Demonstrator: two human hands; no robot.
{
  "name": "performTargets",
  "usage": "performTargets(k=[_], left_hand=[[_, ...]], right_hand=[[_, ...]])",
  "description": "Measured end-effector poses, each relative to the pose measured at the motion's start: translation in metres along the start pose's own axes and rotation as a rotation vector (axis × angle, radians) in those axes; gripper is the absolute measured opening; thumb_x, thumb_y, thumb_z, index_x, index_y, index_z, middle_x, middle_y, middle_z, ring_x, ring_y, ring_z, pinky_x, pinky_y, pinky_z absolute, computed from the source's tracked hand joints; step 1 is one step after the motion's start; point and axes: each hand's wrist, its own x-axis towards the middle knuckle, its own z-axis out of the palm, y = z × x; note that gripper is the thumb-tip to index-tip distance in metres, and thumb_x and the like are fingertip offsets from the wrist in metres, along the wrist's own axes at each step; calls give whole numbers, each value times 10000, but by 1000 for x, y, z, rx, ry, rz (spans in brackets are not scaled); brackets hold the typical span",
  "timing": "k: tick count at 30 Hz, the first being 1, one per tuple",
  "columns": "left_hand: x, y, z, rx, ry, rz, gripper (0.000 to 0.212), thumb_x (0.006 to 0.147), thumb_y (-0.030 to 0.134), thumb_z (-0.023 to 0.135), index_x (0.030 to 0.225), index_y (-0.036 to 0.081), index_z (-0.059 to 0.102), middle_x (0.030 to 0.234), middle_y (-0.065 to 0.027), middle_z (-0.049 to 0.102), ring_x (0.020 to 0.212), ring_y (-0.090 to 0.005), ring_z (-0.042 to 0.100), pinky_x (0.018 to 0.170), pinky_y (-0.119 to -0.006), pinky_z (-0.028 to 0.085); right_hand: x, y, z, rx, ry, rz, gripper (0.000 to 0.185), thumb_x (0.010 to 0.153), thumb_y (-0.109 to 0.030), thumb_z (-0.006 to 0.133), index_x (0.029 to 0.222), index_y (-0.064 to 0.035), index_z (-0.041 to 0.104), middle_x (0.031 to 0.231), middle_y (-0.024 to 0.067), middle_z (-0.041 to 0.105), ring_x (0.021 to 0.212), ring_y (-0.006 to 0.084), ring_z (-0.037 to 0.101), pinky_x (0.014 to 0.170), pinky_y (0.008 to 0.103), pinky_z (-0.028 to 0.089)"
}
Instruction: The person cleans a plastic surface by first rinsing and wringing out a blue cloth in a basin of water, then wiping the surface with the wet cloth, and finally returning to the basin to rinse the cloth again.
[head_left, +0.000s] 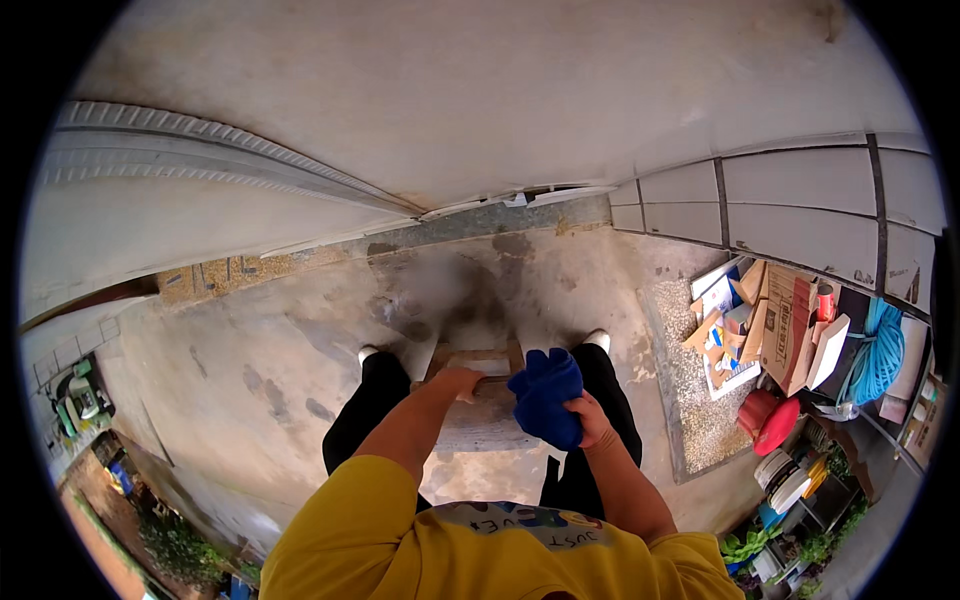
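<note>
Between the legs stands a low piece of wooden furniture (484, 427), with a worn, light-coloured surface; its exact kind is unclear. My left hand (459, 382) rests on its upper edge, fingers bent over the wood; whether it grips there is hard to tell. Bunched up in my right hand (589, 421) is a blue cloth (547, 397), held just right of the wooden piece. The fingers of that hand are partly hidden behind the cloth.
At the right are an open cardboard box (787, 322), a coiled blue hose or rope (877, 360), a red plastic stool or tub (769, 421) and stacked buckets (781, 480). A pale wall (480, 97) rises ahead. A green machine (82, 397) stands far left.
</note>
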Motion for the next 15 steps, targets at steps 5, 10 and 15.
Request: performTargets(k=[5,10,15], left_hand=[[36,-12,34,-104,-190,285,860,495,379,731,1240,200,342,1062,-112,535,976,-286,505,781,-385,412],[31,19,94,-169,-227,251,857,518,400,729,1245,176,333,1108,-99,510,1013,-289,480,788,-394,405],[29,51,116,-218,-193,238,798,566,313,715,1236,115,330,1014,-166,531,963,-323,493,777,-416,406]], right_hand=[[21,-6,-41,15,-2,-95,427,684,-2,486,1109,4,440,1046,144,526,953,262,532,842,373,428],[43,-36,-40,-79,-69,-105,424,674,9,499,1096,-10,464,1035,118,538,951,231,532,843,351,422],[56,-72,-22,-200,-90,-190,408,694,15,489,1101,-22,471,1011,91,553,945,204,531,848,344,414]])
